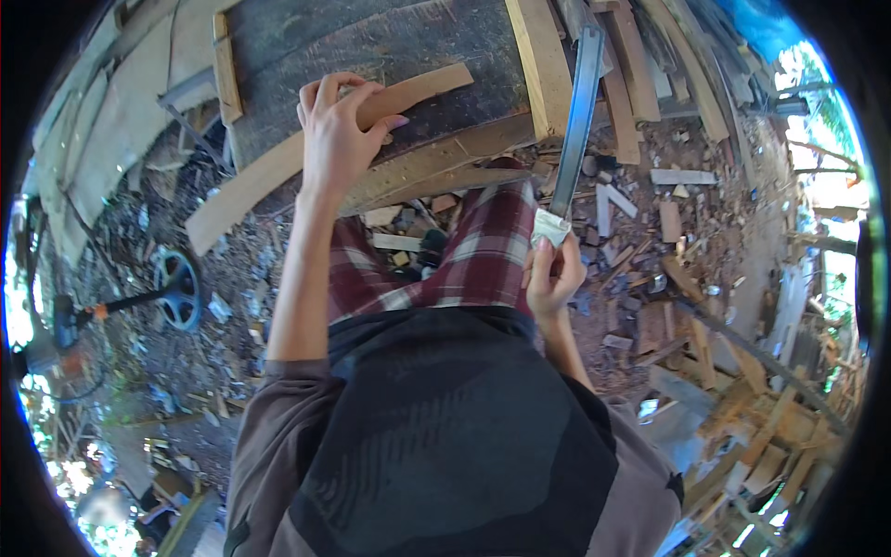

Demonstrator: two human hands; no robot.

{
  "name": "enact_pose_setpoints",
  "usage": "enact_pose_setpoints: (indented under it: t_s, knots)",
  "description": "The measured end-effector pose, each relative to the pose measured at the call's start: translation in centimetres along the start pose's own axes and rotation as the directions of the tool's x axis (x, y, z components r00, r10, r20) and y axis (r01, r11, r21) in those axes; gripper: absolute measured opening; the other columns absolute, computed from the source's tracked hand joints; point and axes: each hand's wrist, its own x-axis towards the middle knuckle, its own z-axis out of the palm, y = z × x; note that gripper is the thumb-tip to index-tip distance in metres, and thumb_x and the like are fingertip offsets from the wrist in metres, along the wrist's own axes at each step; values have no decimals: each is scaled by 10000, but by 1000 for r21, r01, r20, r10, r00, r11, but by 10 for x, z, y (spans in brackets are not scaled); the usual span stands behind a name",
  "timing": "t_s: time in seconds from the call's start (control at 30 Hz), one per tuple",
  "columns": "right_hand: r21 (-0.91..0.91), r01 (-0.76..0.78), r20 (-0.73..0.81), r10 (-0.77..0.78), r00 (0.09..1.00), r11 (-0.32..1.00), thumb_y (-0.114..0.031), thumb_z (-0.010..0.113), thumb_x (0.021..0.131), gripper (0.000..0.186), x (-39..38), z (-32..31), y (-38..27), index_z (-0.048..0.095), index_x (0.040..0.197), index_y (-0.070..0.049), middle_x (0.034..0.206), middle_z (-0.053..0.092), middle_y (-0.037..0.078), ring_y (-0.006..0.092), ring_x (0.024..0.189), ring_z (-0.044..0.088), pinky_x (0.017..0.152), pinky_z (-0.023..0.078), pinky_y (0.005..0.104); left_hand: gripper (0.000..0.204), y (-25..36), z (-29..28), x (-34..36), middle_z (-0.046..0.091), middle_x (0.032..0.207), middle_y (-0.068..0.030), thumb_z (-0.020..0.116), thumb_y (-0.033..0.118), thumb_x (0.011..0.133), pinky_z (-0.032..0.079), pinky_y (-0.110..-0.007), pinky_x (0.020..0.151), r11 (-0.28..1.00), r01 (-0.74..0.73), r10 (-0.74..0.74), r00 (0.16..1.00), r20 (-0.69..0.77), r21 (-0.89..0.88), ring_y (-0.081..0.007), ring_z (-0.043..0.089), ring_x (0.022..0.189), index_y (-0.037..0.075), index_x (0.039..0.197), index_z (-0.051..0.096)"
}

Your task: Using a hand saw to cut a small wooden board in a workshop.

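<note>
My left hand (339,121) grips a long, flat, curved wooden strip (239,193), fingers over it and thumb along the near edge. The strip slants from lower left to upper right over a dark wooden board (371,37). My right hand (554,278) is closed on the white wrapped handle (551,223) of a long metal blade (580,102), which points away from me beside a pale batten (536,65) at the board's right. Below the strip, a rough plank (436,188) lies across, just above my plaid-covered legs.
Several planks (640,65) are piled at upper right. A wheeled tool with a shaft (178,288) lies at left. Curved sheets of wood (121,111) are at upper left. Scraps (677,213) litter the ground, and a heap of broken wood (761,418) lies at lower right.
</note>
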Motion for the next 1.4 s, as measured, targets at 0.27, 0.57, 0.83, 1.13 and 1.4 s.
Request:
enact_pose_setpoints:
  t_s: [0.27,0.57,0.83,1.13,1.4]
  knots:
    - [-167,110,-5,-113,994,980,-62,605,914,360,-1,-8,-12,588,1251,64,774,646,44,57,539,459,498,388,221,474,25,-56,25,713,874,-112,883,164,685,549,-317,719,911,-280,37,786,-617,-303,-214,670,767,17,1097,700]
    - [-146,209,16,-209,978,967,-44,594,909,367,6,3,-23,579,1254,81,846,688,79,71,554,470,514,383,222,512,40,-112,14,672,894,-38,893,110,681,488,-238,705,855,-303,-57,752,-656,-422,-88,572,782,6,1144,701]
    - [-204,294,126,-273,954,934,-30,585,899,388,10,9,-41,571,1274,69,963,720,172,166,733,698,645,517,253,520,33,-125,11,679,914,-36,889,122,690,480,-234,724,841,-306,-73,754,-653,-447,-92,567,779,-7,1154,693]
    - [-239,395,98,-383,919,887,-26,583,896,388,22,11,-71,580,1272,69,935,721,158,140,683,673,615,502,244,502,34,-136,0,691,856,-99,855,212,741,501,-271,645,871,-381,121,778,-617,-310,-145,601,685,-3,1162,687]
    - [-204,432,84,-423,902,879,-21,585,906,384,45,24,-96,578,1279,65,930,727,127,78,637,631,595,484,206,292,29,-141,-7,697,820,-124,667,244,933,506,-295,555,889,-343,215,898,-384,-304,-188,645,601,-6,1082,699]
